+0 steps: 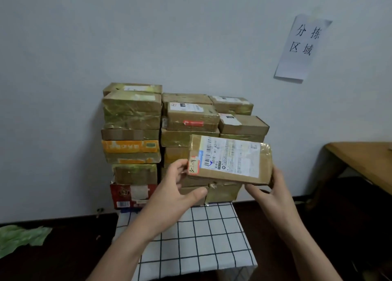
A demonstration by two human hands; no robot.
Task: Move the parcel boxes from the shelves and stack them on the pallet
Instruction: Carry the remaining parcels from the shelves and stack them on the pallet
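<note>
Flat brown cardboard parcel box (230,160) with a white printed shipping label and a small red-edged sticker hand-marked "3-1-9", held up in mid-air in front of the stack, label face toward the camera, tilted slightly down to the right. Left hand (178,187) grips its lower left corner, fingers behind the box, thumb curled below the front edge. Right hand (273,189) clasps the lower right end, fingers wrapped under and around the taped edge. Both forearms bare, reaching in from the bottom of view. Behind the box: stack of taped brown cardboard parcels (176,132) in roughly three columns set against a pale grey wall (84,37); left column tallest, with an orange printed carton (130,146) midway and a red printed carton (132,195) at its base. Stack rests on a surface covered by a white cloth with a black grid pattern (201,234); what lies under the cloth cannot be told. White paper sheet with black handwritten characters (301,47) taped to the wall, upper right. Wooden bench (364,160) at right edge, well apart from the stack. Crumpled green plastic (21,236) on the dark floor (63,249), lower left.
</note>
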